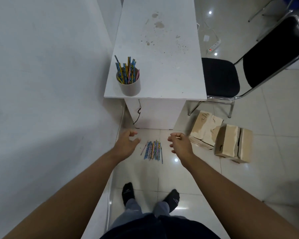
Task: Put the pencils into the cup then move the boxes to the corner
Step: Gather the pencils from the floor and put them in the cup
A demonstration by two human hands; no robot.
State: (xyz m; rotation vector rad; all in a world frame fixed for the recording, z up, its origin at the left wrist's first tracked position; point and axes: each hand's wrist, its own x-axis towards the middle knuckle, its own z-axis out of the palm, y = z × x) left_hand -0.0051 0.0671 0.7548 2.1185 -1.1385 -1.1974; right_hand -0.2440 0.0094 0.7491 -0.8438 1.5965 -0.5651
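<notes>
A bundle of several colourful pencils (153, 150) lies on the tiled floor below the desk. My left hand (126, 144) hovers just left of it, fingers apart and holding nothing. My right hand (180, 144) hovers just right of it, fingers curled loosely, also with nothing in it. A beige cup (130, 87) stands at the near left corner of the white desk (162, 49), with several pencils (127, 71) standing in it. Two cardboard boxes sit on the floor to the right: one (205, 129) nearer the desk, one (234, 144) beside it.
A white wall (41, 83) runs along the left. A black chair (231, 76) with metal legs stands right of the desk. A power strip (213, 46) and cable lie on the floor behind. My socked feet (150, 195) stand on the tiles.
</notes>
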